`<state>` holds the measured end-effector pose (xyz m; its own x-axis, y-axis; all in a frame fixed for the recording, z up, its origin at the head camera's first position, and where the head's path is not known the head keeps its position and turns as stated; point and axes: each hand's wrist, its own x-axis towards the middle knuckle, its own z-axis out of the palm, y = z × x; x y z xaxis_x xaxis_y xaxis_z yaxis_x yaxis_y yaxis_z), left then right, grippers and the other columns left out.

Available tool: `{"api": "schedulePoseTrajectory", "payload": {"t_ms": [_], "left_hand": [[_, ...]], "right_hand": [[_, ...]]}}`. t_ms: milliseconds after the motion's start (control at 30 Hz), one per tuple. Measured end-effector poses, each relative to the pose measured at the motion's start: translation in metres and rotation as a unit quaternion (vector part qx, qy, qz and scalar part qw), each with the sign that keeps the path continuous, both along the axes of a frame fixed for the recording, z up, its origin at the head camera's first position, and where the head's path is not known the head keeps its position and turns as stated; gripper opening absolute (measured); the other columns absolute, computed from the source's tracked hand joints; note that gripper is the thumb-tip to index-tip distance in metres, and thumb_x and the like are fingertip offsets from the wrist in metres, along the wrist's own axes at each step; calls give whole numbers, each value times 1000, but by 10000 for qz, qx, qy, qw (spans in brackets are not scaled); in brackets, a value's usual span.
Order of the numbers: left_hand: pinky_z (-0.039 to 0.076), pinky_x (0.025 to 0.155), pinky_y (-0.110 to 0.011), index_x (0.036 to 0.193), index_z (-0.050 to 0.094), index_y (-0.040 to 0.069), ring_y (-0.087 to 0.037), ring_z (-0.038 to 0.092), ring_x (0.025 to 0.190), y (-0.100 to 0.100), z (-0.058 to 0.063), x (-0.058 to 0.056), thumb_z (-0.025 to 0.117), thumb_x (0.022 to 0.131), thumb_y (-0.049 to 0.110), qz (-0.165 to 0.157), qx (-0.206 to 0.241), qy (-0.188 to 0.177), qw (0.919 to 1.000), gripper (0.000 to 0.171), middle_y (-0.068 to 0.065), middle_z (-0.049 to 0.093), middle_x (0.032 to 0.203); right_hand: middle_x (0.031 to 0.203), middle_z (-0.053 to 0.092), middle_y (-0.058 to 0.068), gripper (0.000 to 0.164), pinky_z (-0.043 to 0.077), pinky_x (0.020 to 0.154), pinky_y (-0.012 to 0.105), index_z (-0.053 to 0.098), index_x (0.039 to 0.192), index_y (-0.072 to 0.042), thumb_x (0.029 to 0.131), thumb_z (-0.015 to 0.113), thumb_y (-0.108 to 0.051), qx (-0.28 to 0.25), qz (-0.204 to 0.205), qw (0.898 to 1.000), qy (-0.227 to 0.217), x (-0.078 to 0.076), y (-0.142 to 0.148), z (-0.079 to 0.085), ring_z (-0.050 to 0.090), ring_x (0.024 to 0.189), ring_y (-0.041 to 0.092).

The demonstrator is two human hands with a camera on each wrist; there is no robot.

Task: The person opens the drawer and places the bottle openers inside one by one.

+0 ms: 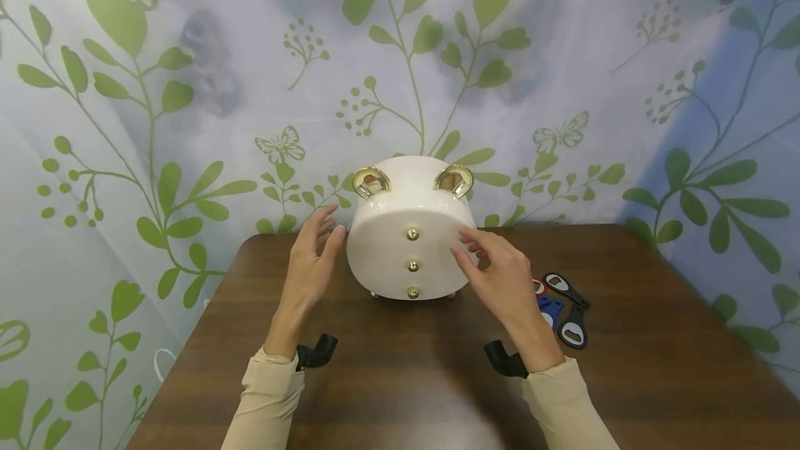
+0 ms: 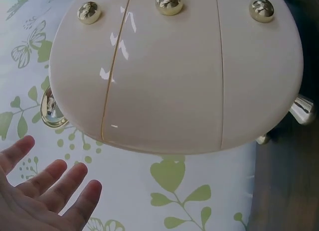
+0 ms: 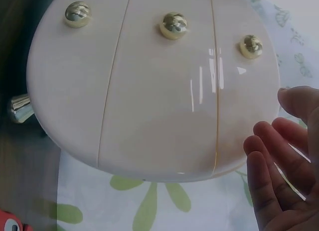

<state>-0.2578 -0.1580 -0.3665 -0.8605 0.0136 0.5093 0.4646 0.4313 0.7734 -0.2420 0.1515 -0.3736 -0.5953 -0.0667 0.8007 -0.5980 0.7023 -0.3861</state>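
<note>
A glossy white rounded drawer box (image 1: pixel 381 255) stands upright on the table. Gold ears (image 1: pixel 371 182) top it, and three gold knobs (image 1: pixel 412 234) run down its front. Both wrist views show thin seams dividing that front into three sections, one knob on each. My left hand (image 1: pixel 309 259) is held just left of the box, fingers spread and apart from it, holding nothing. On the other side, my right hand (image 1: pixel 503 280) hovers by the box's right front with relaxed, slightly bent fingers and nothing in them. Whether its fingertips touch the box I cannot tell.
Several bottle openers lie in a loose pile right of my right hand: black ones (image 1: pixel 573 332), a blue one (image 1: pixel 550 311) and a red one (image 1: pixel 538 287). Behind the brown table (image 1: pixel 387 380) hangs a leaf-patterned cloth (image 1: pixel 406 103). A white cable (image 1: pixel 159 363) shows at the left edge.
</note>
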Motion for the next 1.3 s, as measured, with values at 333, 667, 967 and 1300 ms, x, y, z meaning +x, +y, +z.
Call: {"api": "schedulePoseTrajectory", "payload": {"t_ms": [333,667,967,1300], "left_hand": [[45,114,-54,158,40,33,-26,48,143,1,5,-8,54,106,46,61,140,15,9999,55,-1,44,159],[38,121,-43,159,39,29,-16,44,146,7,6,-18,67,101,36,72,262,440,9987,64,8,46,158],[38,121,-44,158,38,32,-14,43,146,7,3,-24,65,103,35,69,329,385,9987,62,9,46,158],[40,120,-42,160,39,26,-16,46,145,12,2,-35,66,103,31,-159,337,575,9976,63,6,46,159]], "right_hand": [[100,77,8,31,60,68,39,78,114,-8,86,86,-18,46,24,10000,20,-3,-7,3,72,83,22],[101,78,7,30,59,68,40,79,114,-10,86,86,-21,-87,40,9999,-36,-5,-15,2,73,85,22],[99,78,8,30,63,74,42,79,111,-10,84,88,-21,-171,181,9997,64,-7,-23,2,74,83,23],[95,78,7,37,64,80,43,78,111,-9,78,92,-20,-180,220,9995,99,-12,-30,3,76,84,23]]}}
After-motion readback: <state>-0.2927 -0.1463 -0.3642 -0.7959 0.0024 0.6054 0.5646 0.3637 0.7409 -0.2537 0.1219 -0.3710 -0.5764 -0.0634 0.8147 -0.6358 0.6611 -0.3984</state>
